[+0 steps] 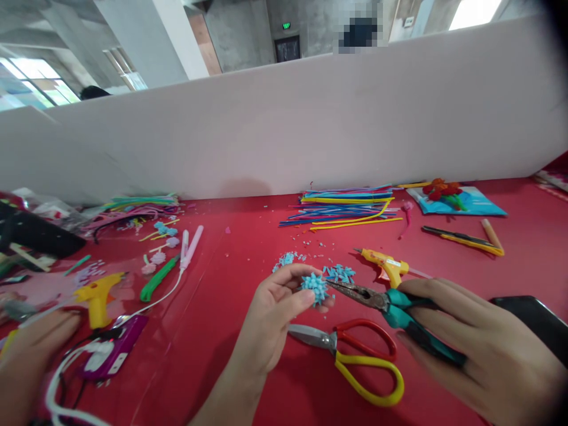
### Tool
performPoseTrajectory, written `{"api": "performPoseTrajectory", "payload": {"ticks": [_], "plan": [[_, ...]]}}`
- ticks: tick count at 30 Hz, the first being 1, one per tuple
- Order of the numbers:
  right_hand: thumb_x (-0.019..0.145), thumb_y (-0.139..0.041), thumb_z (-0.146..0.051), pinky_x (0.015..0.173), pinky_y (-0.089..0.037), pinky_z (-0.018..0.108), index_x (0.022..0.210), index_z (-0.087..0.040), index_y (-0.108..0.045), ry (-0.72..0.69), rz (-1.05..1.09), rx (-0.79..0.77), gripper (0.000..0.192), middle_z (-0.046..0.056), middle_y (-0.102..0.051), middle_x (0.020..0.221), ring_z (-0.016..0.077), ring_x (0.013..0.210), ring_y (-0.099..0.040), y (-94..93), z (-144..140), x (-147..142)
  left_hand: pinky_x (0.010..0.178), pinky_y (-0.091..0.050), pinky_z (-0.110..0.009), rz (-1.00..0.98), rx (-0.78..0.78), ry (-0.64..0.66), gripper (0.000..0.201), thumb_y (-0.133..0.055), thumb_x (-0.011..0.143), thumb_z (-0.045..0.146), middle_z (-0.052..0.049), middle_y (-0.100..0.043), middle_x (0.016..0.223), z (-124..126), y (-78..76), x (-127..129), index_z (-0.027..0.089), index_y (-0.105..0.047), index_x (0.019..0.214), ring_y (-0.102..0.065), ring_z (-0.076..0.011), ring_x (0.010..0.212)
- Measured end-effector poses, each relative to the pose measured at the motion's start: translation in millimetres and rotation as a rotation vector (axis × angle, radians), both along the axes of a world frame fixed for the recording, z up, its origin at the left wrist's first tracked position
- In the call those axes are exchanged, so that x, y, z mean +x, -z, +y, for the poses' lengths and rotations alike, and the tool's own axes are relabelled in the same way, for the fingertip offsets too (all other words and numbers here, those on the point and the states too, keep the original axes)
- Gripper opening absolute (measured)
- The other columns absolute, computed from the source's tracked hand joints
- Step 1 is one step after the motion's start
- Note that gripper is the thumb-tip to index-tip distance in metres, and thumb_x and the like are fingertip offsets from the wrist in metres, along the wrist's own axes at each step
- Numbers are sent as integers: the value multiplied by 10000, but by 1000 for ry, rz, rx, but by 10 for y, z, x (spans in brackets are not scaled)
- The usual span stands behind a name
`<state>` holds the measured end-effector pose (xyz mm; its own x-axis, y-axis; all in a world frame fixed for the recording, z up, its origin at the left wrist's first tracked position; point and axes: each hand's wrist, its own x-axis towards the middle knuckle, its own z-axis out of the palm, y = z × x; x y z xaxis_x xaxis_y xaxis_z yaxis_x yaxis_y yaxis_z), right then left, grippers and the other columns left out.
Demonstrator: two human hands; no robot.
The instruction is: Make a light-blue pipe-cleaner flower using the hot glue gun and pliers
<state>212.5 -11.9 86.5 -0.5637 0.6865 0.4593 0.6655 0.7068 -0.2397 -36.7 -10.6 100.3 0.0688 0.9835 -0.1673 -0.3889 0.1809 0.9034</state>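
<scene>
The right hand (479,340) has its grip clamped on needle-nose pliers (397,309), tips at the spiky blue ball (315,289) pinched in the left hand (277,307) just beyond the scissors (331,341); past the scissors, cut blue pieces (341,274) and a yellow glue gun (392,270) lie on the desk (213,331).

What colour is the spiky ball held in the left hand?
The spiky ball is light blue; the head view shows it best.

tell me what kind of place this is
Likely a shared craft workspace: the red table bears thin coloured strips and a yellow glue gun, and another person's hand shows at far left.
</scene>
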Motion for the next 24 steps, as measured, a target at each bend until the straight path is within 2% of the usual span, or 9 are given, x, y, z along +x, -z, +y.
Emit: {"api": "performPoseTrajectory", "payload": {"ticks": [4,10,15,21,24], "plan": [[894,-491,-192,744,-564,399,887,-198,-636,12,-9,18,145,109,-586,1101,259,985,-633,14,-14,-1,686,-516,-244,3,1,3,222,-717,706,176,-40,-721,741,0,4,23,155,-704,927,-694,-167,678],[913,-478,-239,741,-554,394,874,-206,-618,-6,-30,93,149,99,-592,1069,237,918,-631,-13,12,-16,696,-541,-241,37,28,-21,213,-732,704,171,-35,-737,769,-8,14,49,169,-734,917,-694,-152,665],[917,-491,-230,791,-521,411,902,-196,-614,-9,-62,142,128,102,-599,1088,242,948,-609,-10,8,-1,697,-545,-216,61,43,-41,211,-737,716,182,-36,-747,757,-24,18,56,176,-743,927,-698,-138,661],[935,-419,-169,860,-451,462,879,-177,-652,-36,-191,289,239,69,-670,959,267,959,-597,4,22,-20,692,-550,-196,85,55,-74,203,-746,710,179,-26,-746,754,-27,15,77,189,-751,913,-708,-138,676],[916,-398,-119,834,-443,480,882,-160,-658,-18,-268,371,266,88,-676,947,282,923,-596,7,10,-24,678,-552,-189,95,65,-91,193,-740,711,169,-19,-743,734,-36,3,94,191,-756,902,-705,-132,663]]}}
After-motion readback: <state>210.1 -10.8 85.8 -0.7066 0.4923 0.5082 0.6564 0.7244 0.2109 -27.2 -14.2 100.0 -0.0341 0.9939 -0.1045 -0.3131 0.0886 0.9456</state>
